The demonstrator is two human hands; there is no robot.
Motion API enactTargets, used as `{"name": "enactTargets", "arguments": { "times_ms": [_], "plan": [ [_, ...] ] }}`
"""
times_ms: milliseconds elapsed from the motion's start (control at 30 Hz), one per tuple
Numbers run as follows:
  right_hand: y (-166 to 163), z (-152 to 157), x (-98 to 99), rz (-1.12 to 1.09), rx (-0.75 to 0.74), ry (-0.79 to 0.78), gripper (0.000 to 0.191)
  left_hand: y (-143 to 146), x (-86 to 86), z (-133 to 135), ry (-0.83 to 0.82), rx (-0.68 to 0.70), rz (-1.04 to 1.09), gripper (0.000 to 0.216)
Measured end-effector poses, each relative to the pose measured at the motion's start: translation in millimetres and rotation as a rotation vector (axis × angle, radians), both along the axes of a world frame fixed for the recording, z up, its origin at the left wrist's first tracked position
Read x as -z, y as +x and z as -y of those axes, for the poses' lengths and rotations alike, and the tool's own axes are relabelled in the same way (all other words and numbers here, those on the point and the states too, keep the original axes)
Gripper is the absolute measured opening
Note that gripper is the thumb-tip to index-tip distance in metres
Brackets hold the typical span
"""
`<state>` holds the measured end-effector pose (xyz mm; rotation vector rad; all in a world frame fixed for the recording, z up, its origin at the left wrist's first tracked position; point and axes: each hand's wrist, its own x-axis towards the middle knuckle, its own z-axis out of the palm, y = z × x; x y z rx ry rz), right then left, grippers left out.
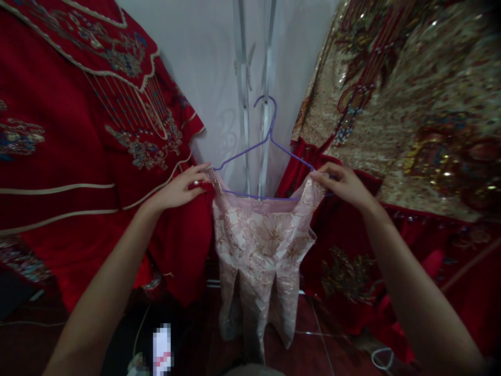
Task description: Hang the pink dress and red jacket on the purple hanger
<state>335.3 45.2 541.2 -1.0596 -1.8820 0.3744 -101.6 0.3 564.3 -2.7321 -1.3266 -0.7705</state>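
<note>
1. The pink brocade garment (262, 245) is hung on a purple wire hanger (270, 141), between a red embroidered robe (78, 156) and a gold sequinned robe (410, 104). Its lower end hangs toward the tiled floor (313, 344); contact cannot be told.
2. The left hand (182, 189) is closed in a pinch, thumb against fingers, on the garment's top left corner at the hanger's end.
3. The right hand (344, 184) is closed in the same pinch on the top right corner, where the hanger's arm meets the fabric.
4. The hanger's hook is seen at the clear upright bars (245, 78) by the white wall. Whether it is caught on them cannot be told.
5. Judgement: the step is read as seating the top edge on the wire. Both corners are best held level, so the hanger is not tipped.
6. The fabric is better gripped at the edge seam than on the brocade face, since the wire ends may snag the weave.
7. Beads and sequins are just beside both hands. Sideways swing is best avoided, with movements kept small and straight.
</note>
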Motion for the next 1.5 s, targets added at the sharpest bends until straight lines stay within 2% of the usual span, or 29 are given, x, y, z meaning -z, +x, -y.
{"name": "enactTargets", "arguments": {
  "times_ms": [100, 233, 400, 500, 667, 733, 800, 933, 1000, 1100, 1267, 1400, 1500],
  "plan": [
    [5, -1, 1.5, -0.001, -0.028, -0.003, 0.034, 18, 13.0, -33, 0.037, -0.018, 0.11, 0.019],
    [11, -3, 0.9, 0.036, -0.015, 0.052, 0.033, 21, 28.0, -59, 0.146, -0.136, 0.23, 0.021],
    [12, -7, -2.0, 0.085, 0.067, 0.184, 0.031, 18, 32.0, -55, 0.185, -0.25, 0.415, 0.027],
    [12, -10, -1.8, 0.007, 0.1, 0.179, 0.03, 19, 33.5, -51, 0.188, -0.281, 0.592, 0.027],
    [19, -12, 7.0, -0.242, 0.203, 0.141, 0.03, 8, 45.5, -55, 0.106, -0.329, 1.097, 0.04],
    [22, -8, 18.2, -0.274, 0.24, 0.169, 0.029, -2, 54.8, -52, 0.047, -0.359, 1.248, 0.047],
    [23, -3, 36.5, -0.331, 0.292, 0.189, 0.027, -14, 66.6, -45, 0.007, -0.404, 1.273, 0.049],
    [15, 19, 85.4, -0.542, 0.433, 0.147, 0.029, -27, 90.9, -17, -0.013, -0.473, 1.108, 0.043],
    [10, 38, 102.8, -0.568, 0.463, 0.08, 0.031, -28, 98.3, -1, 0.009, -0.472, 0.971, 0.036],
    [4, 75, 104.8, -0.548, 0.422, 0.018, 0.029, -23, 97.4, 25, -0.002, -0.357, 0.753, 0.025],
    [-11, 130, 66.9, -0.312, 0.432, 0.05, 0.023, 1, 76.5, 70, -0.219, 0.011, 0.424, 0.003],
    [-29, 147, 41.9, -0.208, 0.397, 0.115, 0.019, 47, 67.9, 92, -0.391, 0.279, 0.292, 0.017],
    [-42, 151, 27.8, -0.166, 0.334, 0.143, 0.016, 91, 64.5, 89, -0.309, 0.429, 0.308, 0.022]
  ]
}}
